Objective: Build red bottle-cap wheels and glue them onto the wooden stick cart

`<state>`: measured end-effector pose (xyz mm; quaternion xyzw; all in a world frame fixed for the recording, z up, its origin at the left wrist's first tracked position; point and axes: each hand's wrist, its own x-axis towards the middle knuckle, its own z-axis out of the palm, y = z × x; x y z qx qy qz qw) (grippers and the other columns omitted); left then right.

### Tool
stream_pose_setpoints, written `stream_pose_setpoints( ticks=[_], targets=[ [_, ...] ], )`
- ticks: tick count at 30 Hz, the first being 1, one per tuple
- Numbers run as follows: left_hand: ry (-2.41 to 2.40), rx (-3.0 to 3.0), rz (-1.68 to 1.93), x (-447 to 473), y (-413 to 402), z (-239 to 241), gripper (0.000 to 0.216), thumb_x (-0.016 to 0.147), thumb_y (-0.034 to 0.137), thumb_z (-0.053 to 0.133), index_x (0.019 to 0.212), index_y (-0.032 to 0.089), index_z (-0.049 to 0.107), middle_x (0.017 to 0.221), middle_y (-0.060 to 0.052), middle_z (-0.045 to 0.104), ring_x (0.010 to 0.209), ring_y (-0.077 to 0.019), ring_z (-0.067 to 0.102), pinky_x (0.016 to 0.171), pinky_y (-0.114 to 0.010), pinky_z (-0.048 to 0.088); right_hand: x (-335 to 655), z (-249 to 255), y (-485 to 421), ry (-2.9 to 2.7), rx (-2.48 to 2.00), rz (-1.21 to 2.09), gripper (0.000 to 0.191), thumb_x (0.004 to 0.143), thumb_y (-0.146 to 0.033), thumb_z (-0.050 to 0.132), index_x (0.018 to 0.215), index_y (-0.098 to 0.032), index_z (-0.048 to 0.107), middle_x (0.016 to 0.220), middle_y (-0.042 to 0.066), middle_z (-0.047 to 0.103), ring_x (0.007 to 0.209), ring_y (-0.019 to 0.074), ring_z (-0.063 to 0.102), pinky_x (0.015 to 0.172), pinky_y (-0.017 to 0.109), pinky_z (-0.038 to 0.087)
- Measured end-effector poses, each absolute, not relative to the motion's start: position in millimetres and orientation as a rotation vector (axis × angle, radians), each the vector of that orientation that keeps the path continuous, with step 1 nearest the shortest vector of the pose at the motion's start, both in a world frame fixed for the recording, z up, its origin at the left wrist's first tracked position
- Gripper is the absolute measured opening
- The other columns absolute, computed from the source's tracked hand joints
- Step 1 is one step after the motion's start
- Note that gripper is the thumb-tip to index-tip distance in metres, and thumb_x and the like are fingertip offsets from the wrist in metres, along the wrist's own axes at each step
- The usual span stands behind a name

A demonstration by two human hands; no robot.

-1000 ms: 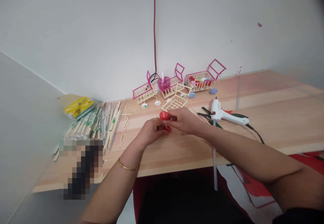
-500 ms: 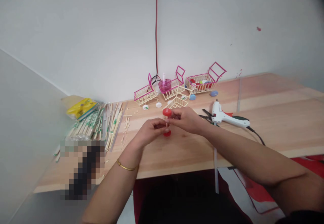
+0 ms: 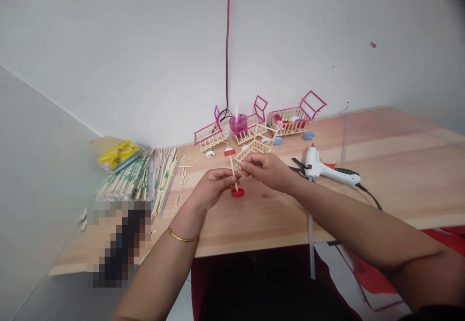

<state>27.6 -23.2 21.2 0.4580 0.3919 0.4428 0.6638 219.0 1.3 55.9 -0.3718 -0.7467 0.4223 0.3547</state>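
Observation:
My left hand (image 3: 218, 185) pinches a thin wooden stick (image 3: 233, 170), which stands tilted with its top leaning left. A red bottle cap (image 3: 237, 193) is at the stick's lower end, and another red cap (image 3: 229, 152) tops it. Just right of the stick is my right hand (image 3: 263, 168), its thumb and forefinger pressed together. Whether anything is between those fingertips I cannot make out. Behind the hands lies a small bare stick frame (image 3: 254, 147). To the right of my right hand, a white glue gun (image 3: 323, 168) rests on the table.
Miniature stick carts with magenta rims, a left one (image 3: 209, 137) and a right one (image 3: 290, 120), stand by the wall. Blue caps (image 3: 308, 135) lie near them. Bundled chopsticks (image 3: 125, 178) and a yellow packet (image 3: 119, 155) are at left. A black cord (image 3: 370, 197) trails from the glue gun.
My right hand has come off the upper red cap and the stick. The stick's top has tipped left, while my left hand keeps its grip.

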Motion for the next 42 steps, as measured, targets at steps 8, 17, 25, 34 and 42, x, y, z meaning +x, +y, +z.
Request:
stream_pose_setpoints(
  ticks=[8,17,25,34,42],
  targets=[
    [0.804,1.009,1.002,28.2,-22.7,18.8,0.024,0.069,0.028,0.079,0.086,0.012,0.075,0.076,-0.005,0.069,0.067,-0.0094,0.059,0.068,-0.025,0.044,217.5,51.7,0.8,-1.986,-0.911,1.076,0.023,0.087,-0.034,0.053,0.08,-0.016,0.066,0.074,0.002,0.064,0.068,0.0123,0.055,0.064,0.025,0.042],
    [0.815,1.088,0.964,28.1,-23.8,18.7,0.023,0.071,0.03,0.077,0.086,0.012,0.074,0.074,-0.006,0.069,0.066,-0.0109,0.059,0.069,-0.027,0.044,216.0,46.8,0.7,-1.979,-0.854,1.101,0.019,0.086,-0.033,0.055,0.087,-0.018,0.067,0.082,0.003,0.07,0.076,0.0148,0.063,0.071,0.027,0.047],
    [0.873,1.179,0.925,29.1,-24.1,16.0,0.028,0.07,0.035,0.077,0.081,0.01,0.073,0.075,-0.007,0.069,0.066,-0.0115,0.058,0.07,-0.027,0.045,215.4,47.6,-1.2,-1.917,-0.817,1.292,0.024,0.083,-0.04,0.06,0.075,-0.018,0.063,0.069,0.0,0.064,0.066,0.0128,0.058,0.064,0.026,0.043],
    [0.878,1.056,1.13,26.2,-21.8,28.8,0.027,0.07,0.032,0.077,0.089,0.014,0.07,0.08,-0.004,0.069,0.063,-0.0082,0.057,0.069,-0.026,0.048,217.0,51.4,1.2,-1.642,-0.805,1.732,0.036,0.077,-0.052,0.064,0.074,-0.016,0.061,0.055,-0.006,0.046,0.049,0.0064,0.034,0.048,0.024,0.025],
    [0.827,1.058,1.088,28.2,-24.0,28.4,0.026,0.068,0.031,0.078,0.083,0.013,0.067,0.08,-0.004,0.068,0.067,-0.0108,0.061,0.07,-0.028,0.051,215.8,50.3,3.1,-1.492,-0.823,1.63,0.036,0.074,-0.05,0.068,0.072,-0.016,0.058,0.055,-0.006,0.048,0.046,0.0049,0.034,0.047,0.023,0.023]
  ],
)
